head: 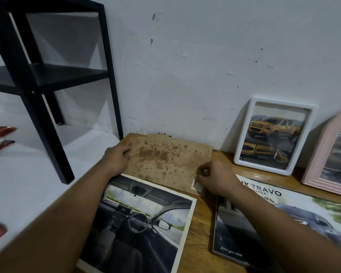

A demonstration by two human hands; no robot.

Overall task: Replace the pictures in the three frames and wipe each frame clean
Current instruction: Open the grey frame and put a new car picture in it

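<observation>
A frame lies face down on the wooden table (201, 233), its stained brown backing board (165, 160) facing up. My left hand (117, 158) presses the board's left edge. My right hand (215, 178) pinches something small at the board's right front corner, beside a barcode sticker (197, 185). A loose car-interior picture (144, 223) lies in front of the board. A white frame (274, 134) holding a yellow car picture leans on the wall. A pink arched frame (331, 154) leans at the far right.
A car brochure (283, 213) lies flat under my right forearm. A black shelf unit (47, 75) stands on the white floor at the left. Red snack wrappers (2, 132) lie on the floor at the far left.
</observation>
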